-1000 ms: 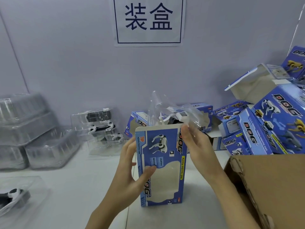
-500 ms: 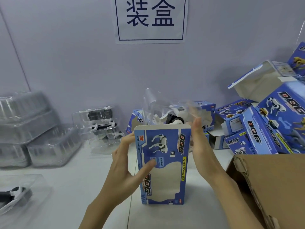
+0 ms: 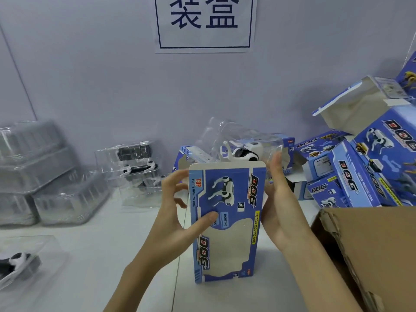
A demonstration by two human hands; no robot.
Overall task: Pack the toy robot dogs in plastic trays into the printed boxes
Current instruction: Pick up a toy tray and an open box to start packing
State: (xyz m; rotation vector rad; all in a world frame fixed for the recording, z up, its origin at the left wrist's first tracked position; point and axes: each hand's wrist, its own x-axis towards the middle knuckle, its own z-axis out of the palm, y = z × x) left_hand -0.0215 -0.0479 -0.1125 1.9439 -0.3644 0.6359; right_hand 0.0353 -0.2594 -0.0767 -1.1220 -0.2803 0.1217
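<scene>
Toy dog in its clear tray (image 3: 242,146) sticks halfway out of the printed box (image 3: 226,221) standing upright on the bench (image 3: 112,255). Left hand (image 3: 177,212) grips the box's left side, thumb across the front; right hand (image 3: 275,199) lies flat-fingered against its right side by the tray. I'd steady the box and push the tray straight down.

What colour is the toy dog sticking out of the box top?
White with black, seen through its clear tray in the head view: the toy dog.

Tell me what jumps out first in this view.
Dead centre, the upright blue DOG box stands on the table, left hand and right hand on its sides, a clear tray with a toy dog poking from its top. Blue printed boxes pile up at right.
</scene>
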